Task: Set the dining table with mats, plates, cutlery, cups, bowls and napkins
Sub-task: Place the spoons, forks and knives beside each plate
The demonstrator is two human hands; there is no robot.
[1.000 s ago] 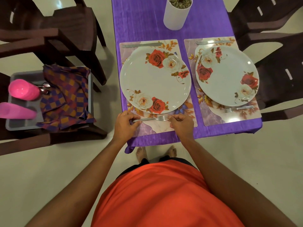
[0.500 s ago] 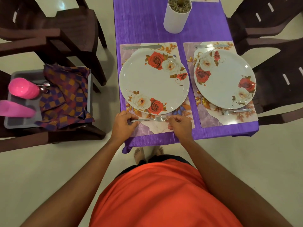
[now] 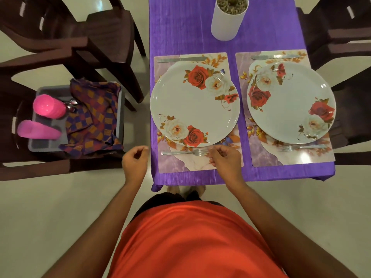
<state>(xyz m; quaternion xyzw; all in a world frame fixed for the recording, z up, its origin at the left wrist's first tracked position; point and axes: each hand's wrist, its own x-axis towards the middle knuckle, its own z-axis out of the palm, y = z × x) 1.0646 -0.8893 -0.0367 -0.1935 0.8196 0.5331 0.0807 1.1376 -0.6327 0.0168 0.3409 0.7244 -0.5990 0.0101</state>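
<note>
The fork (image 3: pixel 181 152) lies flat on the mat (image 3: pixel 174 165) between the two hands, with its handle toward the left hand (image 3: pixel 135 164) and its tines at the right hand (image 3: pixel 225 157), just short of the plate (image 3: pixel 193 105) beyond them. The hands are apart. The left hangs off the table's edge, loosely curled and holding nothing. The right has its fingertips (image 3: pixel 215 154) curled down at the tines, and I cannot tell whether they pinch the metal or only touch it. The fork should handle as a thin, stiff, light strip of steel. It looks smooth enough to skate on the glossy mat at a nudge, and it lies too flat to get a finger under easily. The sound hold is probably a pinch across the handle's sides near its middle, or a press on one end to tip the other up. It wants little force, and a push at the tine end alone would likely swing it round rather than slide it straight. What remains to be laid seems to sit out beyond the left hand, in the tray (image 3: pixel 121 109). The pink cups (image 3: pixel 49 106) look like light plastic, easy to take round the wall but apt to roll. The napkins (image 3: pixel 94 115) are soft, heaped cloth that will sag and open out — better gathered at a fold than by a corner. Spoons (image 3: pixel 70 106) show only in part between cups and cloth.
</note>
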